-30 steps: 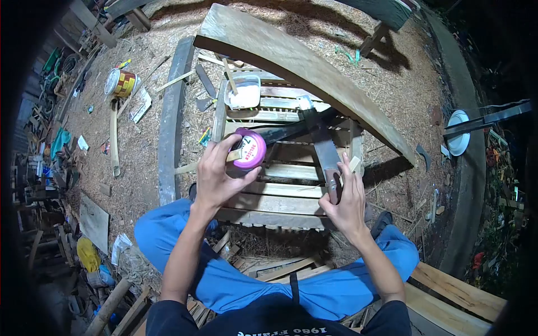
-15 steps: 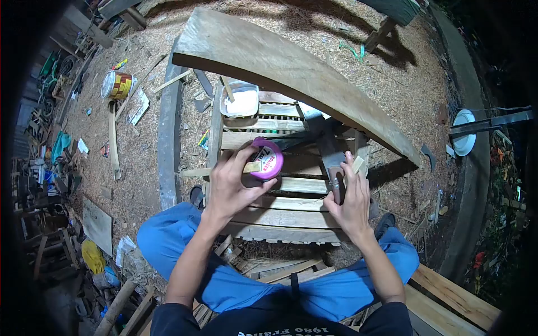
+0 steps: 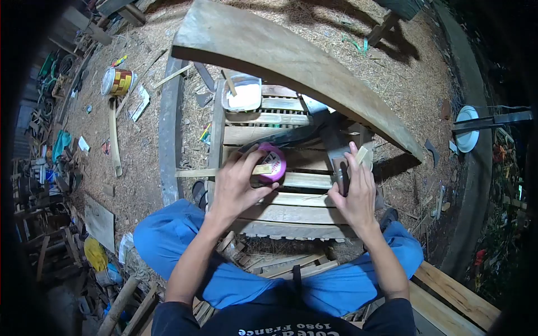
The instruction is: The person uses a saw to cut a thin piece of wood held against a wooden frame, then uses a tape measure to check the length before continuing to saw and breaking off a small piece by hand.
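Observation:
My left hand point(image 3: 238, 179) is wrapped around a pink round container point(image 3: 274, 162) with a printed label facing up. A thin wooden stick point(image 3: 221, 172) passes under its fingers, its tip across the label. Over at the right, the thumb and fingers of my right hand point(image 3: 358, 190) are closed around the brown handle point(image 3: 341, 175) of a tool with a wide dark blade point(image 3: 332, 137). A small pale wood piece point(image 3: 364, 155) shows beside its fingertips. Both hands are over a slatted wooden stand point(image 3: 302, 213).
A long curved plank point(image 3: 291, 61) lies tilted across the stand's far side. Under its left part sits a clear tub point(image 3: 245, 96) of white material with a stick in it. A labelled bucket point(image 3: 119, 82) and a dark beam point(image 3: 170, 134) are at left, a white lid point(image 3: 465, 129) at right.
The pink container has been lowered a little toward the slats, its label now turned more upward. My right hand has shifted slightly right with the handle.

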A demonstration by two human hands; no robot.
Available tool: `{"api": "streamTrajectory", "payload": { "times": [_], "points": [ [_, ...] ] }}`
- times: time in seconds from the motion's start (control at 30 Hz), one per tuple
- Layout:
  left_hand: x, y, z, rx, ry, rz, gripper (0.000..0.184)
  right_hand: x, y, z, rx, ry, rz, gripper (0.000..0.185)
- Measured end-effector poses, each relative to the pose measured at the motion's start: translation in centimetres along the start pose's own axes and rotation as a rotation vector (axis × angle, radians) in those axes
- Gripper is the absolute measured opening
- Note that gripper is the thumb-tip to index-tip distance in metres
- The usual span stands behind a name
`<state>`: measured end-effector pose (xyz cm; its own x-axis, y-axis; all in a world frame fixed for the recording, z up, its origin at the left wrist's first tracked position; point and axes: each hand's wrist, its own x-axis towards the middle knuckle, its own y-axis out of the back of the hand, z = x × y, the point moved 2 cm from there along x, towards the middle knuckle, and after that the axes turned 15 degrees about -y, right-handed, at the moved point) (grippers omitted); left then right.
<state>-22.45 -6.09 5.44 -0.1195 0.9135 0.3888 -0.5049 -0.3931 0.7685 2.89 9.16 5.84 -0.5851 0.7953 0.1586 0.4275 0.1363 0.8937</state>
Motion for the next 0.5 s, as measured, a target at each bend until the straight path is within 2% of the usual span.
{"api": "streamTrajectory", "payload": {
  "times": [0.07,0.37,0.5],
  "points": [
    [-0.5,-0.2,0.1,-0.024,0.019,-0.068,0.074,0.3,-0.3,-0.2,0.023,-0.026,-0.023,0.084],
    [-2.9,-0.3,0.3,0.018,0.008,0.003,0.076,-0.9,-1.8,-1.9,0.017,0.022,-0.013,0.083],
    [-3.5,0.3,-0.4,0.018,0.041,-0.032,0.073,-1.3,-1.8,-1.4,-0.006,0.058,0.017,0.083]
  ]
}}
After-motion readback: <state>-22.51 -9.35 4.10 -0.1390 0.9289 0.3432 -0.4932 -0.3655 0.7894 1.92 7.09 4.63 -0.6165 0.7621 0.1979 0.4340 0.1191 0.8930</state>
